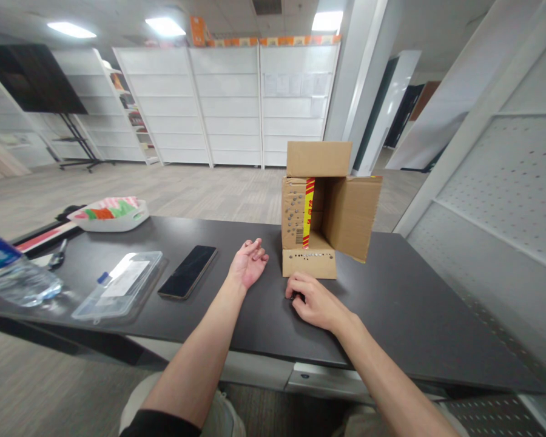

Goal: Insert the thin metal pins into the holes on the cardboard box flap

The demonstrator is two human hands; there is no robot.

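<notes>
A cardboard box (341, 209) lies on its side on the dark table, its opening facing me and its flaps spread. Small grey round spots dot its left flap and front flap; whether they are studs or holes I cannot tell. My right hand (312, 298) rests on the table just in front of the front flap, fingers curled and pinched about a small dark thing that is mostly hidden. Left of the box, my left hand (249, 265) lies palm up with its fingers loosely bent and nothing visible in it.
Left of my left hand lies a black phone (188, 272), then a clear plastic case (139, 282) with a paper label. A water bottle (16, 276) lies at the far left, near a white basket (118, 221) of colourful cloth. A perforated white panel (505, 176) stands at the right.
</notes>
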